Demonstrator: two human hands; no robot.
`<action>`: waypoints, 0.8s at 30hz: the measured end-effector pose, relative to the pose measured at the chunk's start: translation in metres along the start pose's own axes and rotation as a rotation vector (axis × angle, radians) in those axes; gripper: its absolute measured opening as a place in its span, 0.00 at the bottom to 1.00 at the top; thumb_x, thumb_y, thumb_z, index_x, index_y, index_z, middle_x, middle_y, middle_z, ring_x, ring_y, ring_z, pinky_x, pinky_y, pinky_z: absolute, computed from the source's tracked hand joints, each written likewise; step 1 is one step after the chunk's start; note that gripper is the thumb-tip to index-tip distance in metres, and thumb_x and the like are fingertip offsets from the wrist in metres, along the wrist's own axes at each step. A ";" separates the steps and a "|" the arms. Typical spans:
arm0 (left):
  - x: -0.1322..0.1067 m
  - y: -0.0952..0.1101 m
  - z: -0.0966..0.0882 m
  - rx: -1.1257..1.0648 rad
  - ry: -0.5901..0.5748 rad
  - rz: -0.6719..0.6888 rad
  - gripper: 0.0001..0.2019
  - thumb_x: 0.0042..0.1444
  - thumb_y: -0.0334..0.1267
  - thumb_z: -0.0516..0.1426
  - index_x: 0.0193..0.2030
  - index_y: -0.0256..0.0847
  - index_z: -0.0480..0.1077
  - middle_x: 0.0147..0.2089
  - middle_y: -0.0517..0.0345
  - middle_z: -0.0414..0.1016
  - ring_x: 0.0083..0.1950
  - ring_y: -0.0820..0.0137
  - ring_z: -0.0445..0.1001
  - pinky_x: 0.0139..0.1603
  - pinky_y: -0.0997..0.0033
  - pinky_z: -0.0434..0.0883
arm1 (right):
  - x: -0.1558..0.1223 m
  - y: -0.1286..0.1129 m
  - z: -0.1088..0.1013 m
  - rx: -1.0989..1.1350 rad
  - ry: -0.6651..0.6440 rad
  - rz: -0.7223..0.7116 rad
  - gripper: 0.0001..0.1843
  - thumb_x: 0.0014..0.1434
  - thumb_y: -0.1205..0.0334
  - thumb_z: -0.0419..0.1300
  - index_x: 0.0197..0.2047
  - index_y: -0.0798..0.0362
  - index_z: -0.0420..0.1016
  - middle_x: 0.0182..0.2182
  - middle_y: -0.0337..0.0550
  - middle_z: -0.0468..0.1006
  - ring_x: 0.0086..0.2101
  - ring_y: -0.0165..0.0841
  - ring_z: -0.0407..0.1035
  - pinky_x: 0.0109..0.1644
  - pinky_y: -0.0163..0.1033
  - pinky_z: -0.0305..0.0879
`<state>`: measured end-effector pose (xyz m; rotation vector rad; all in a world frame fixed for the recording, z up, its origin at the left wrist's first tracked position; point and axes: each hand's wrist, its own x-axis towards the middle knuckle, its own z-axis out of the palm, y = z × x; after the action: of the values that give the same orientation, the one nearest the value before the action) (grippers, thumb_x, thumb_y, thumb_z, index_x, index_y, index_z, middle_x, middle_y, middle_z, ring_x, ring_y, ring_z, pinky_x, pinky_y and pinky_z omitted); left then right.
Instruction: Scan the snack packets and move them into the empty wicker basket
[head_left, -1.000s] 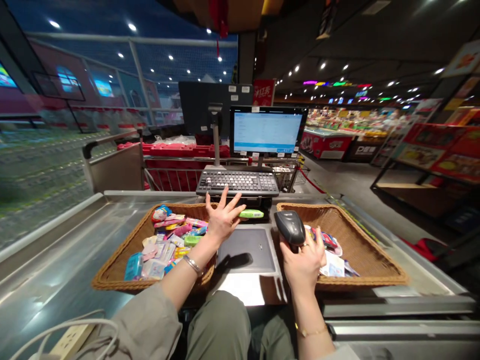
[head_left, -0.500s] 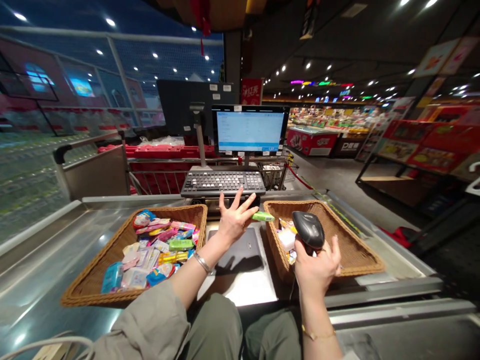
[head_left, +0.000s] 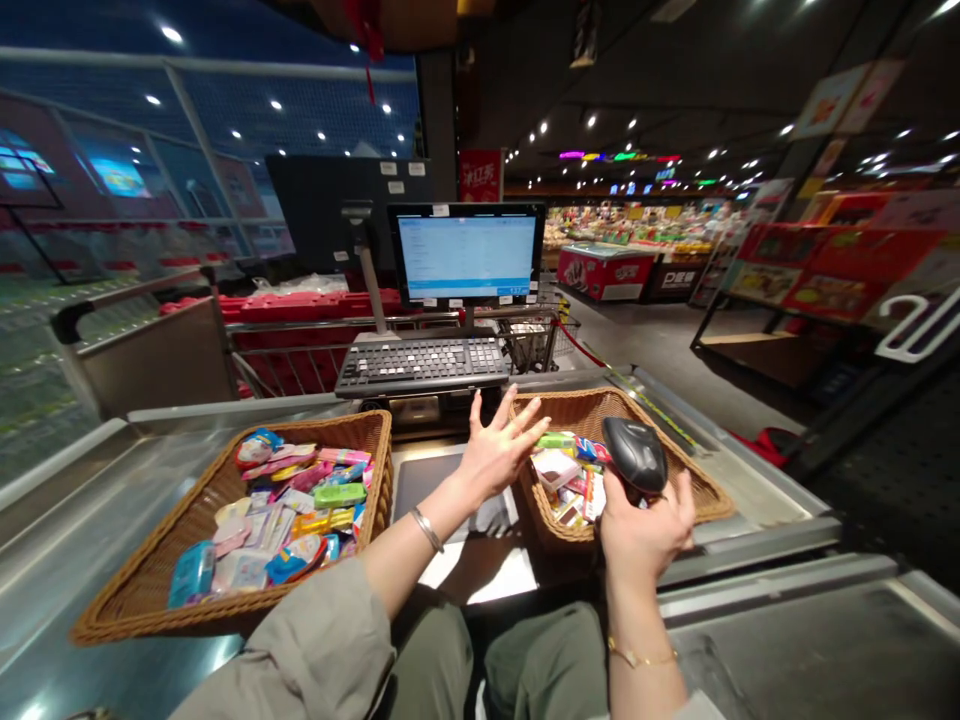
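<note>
My left hand [head_left: 496, 452] is open with fingers spread, hovering at the near left rim of the right wicker basket [head_left: 709, 497]. A green packet [head_left: 556, 440] lies in that basket just past its fingertips, among other small packets [head_left: 570, 485]. My right hand [head_left: 646, 532] is closed around a black handheld barcode scanner [head_left: 634, 452], held over the same basket. The left wicker basket [head_left: 154, 575] holds several colourful small packets [head_left: 289, 500].
A keyboard [head_left: 422, 364] and a lit monitor [head_left: 466, 254] stand behind the baskets on the steel checkout counter [head_left: 67, 500]. A dark flat pad [head_left: 418, 478] lies between the baskets. Shopping carts [head_left: 300, 350] stand behind; store shelves [head_left: 825, 280] are to the right.
My left hand moved right from the middle pad to the right basket with the green packet, which now lies in that basket. My right hand kept hold of the scanner.
</note>
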<state>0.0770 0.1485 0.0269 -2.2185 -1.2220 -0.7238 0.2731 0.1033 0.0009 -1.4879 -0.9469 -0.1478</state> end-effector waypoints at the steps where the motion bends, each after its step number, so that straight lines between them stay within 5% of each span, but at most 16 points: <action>1: 0.001 0.005 0.002 -0.004 -0.035 0.015 0.22 0.67 0.47 0.49 0.67 0.52 0.61 0.71 0.52 0.61 0.76 0.54 0.43 0.70 0.28 0.30 | 0.001 0.000 -0.001 -0.003 0.005 0.004 0.19 0.49 0.47 0.65 0.32 0.57 0.78 0.44 0.60 0.80 0.60 0.56 0.62 0.63 0.64 0.53; 8: -0.001 0.011 -0.001 0.022 -0.125 -0.025 0.34 0.63 0.57 0.50 0.72 0.45 0.52 0.75 0.49 0.51 0.77 0.53 0.39 0.71 0.30 0.32 | 0.003 0.001 -0.001 -0.004 0.026 0.019 0.18 0.49 0.46 0.63 0.31 0.55 0.77 0.42 0.58 0.81 0.60 0.55 0.63 0.63 0.62 0.54; 24: -0.033 -0.015 -0.024 0.062 -0.112 -0.147 0.33 0.63 0.59 0.49 0.70 0.46 0.57 0.75 0.47 0.51 0.77 0.52 0.41 0.71 0.30 0.33 | -0.017 -0.021 0.008 0.036 -0.037 0.012 0.22 0.48 0.46 0.65 0.35 0.59 0.78 0.49 0.65 0.76 0.59 0.57 0.63 0.62 0.65 0.54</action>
<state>0.0436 0.1203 0.0254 -2.1611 -1.4551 -0.6153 0.2458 0.0995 0.0052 -1.4671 -0.9652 -0.0946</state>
